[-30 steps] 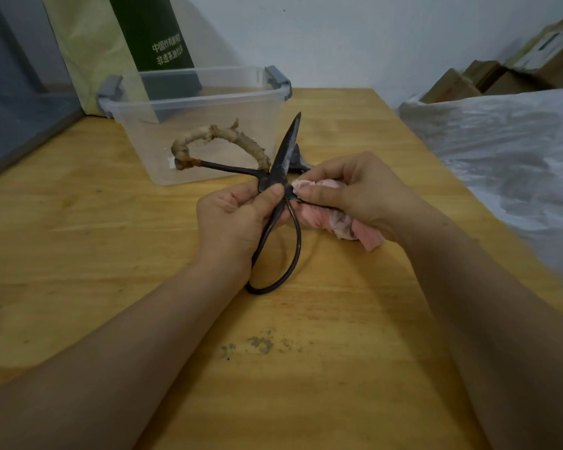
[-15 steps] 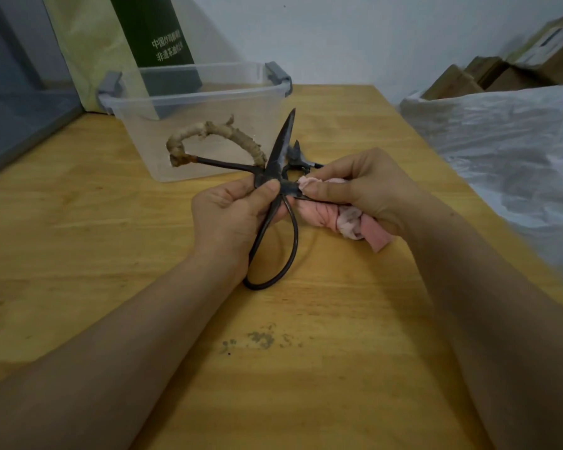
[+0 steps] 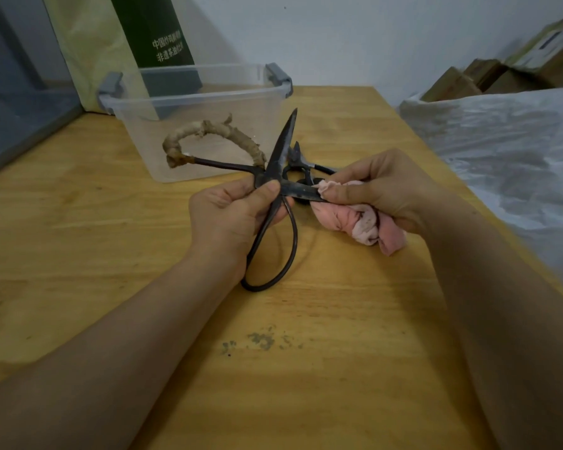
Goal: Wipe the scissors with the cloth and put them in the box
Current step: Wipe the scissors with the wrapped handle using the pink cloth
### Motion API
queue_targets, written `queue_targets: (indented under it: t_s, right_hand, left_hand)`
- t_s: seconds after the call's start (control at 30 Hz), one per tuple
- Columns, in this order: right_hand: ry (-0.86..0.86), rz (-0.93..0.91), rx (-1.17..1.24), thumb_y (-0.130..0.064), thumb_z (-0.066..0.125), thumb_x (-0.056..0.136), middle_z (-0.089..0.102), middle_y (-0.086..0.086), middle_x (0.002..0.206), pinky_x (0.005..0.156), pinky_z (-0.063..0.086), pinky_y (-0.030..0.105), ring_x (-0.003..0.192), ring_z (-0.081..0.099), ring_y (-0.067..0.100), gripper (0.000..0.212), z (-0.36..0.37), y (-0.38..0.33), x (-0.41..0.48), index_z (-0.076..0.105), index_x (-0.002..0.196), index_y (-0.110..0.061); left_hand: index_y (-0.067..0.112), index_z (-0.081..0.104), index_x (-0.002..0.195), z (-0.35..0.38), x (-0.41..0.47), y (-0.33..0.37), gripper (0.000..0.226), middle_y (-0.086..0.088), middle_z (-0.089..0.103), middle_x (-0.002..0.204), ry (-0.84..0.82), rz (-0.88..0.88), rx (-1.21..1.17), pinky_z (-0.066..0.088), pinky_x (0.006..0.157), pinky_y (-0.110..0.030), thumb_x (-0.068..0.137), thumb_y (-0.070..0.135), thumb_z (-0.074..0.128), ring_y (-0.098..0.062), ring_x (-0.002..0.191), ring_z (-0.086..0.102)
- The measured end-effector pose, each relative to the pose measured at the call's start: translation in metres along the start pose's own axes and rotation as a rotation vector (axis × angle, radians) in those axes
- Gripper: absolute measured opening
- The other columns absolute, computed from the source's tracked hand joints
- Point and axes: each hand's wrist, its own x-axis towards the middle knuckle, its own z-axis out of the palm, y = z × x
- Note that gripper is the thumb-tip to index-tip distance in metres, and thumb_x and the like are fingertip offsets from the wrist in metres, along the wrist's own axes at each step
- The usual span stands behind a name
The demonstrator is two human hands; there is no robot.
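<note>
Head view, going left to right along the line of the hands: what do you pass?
Left hand → open scissors, held near the pivot → pink cloth pinched on one blade → right hand → white plastic sheet beside the table.

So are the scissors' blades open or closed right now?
Open. The scissors have one blade pointing up toward the clear box, the other sideways into the pink cloth.
</note>
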Motion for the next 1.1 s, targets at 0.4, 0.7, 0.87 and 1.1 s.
queue_targets:
  t_s: [0.4, 0.7, 0.87, 1.1]
  right_hand:
    - [0.011, -0.075, -0.067, -0.029, 0.071, 0.083, 0.070, 0.014, 0.069, 0.048, 0.049, 0.030, 0.054, 0.054, 0.028, 0.013, 0.023, -0.019, -0.017, 0.076, 0.093, -0.023]
    - [0.039, -0.120, -0.241, -0.032, 0.065, 0.088, 0.059, -0.002, 0.061, 0.035, 0.038, 0.020, 0.029, 0.044, 0.006, 0.011, 0.033, -0.005, -0.001, 0.067, 0.085, -0.022]
    - [0.208, -0.142, -0.352, -0.030, 0.054, 0.095, 0.055, -0.005, 0.072, 0.044, 0.051, 0.027, 0.065, 0.063, 0.015, 0.016, 0.040, -0.004, 0.008, 0.060, 0.081, -0.024]
    - [0.002, -0.112, -0.127, -0.035, 0.070, 0.083, 0.068, 0.009, 0.069, 0.052, 0.047, 0.027, 0.060, 0.059, 0.019, 0.016, 0.023, -0.002, -0.005, 0.074, 0.086, -0.021]
  left_hand:
    - [-0.002, 0.069, 0.085, 0.001, 0.001, -0.004, 0.005, -0.013, 0.072, 0.078, 0.026, 0.014, 0.060, 0.058, 0.064, -0.023, 0.085, -0.001, 0.064, -0.019, 0.069, 0.070]
    - [-0.013, 0.061, 0.105, 0.002, 0.001, -0.004, 0.024, -0.026, 0.069, 0.096, 0.063, -0.059, -0.032, 0.059, 0.071, -0.030, 0.083, -0.003, 0.065, -0.031, 0.082, 0.071]
    - [-0.010, 0.065, 0.094, 0.004, -0.001, -0.006, 0.013, -0.025, 0.069, 0.093, 0.047, -0.056, 0.000, 0.059, 0.067, -0.026, 0.083, -0.003, 0.064, -0.025, 0.074, 0.071]
    - [-0.010, 0.064, 0.099, 0.002, -0.001, -0.003, 0.017, -0.024, 0.070, 0.093, 0.059, -0.051, -0.012, 0.057, 0.061, -0.022, 0.083, -0.002, 0.065, -0.023, 0.072, 0.071]
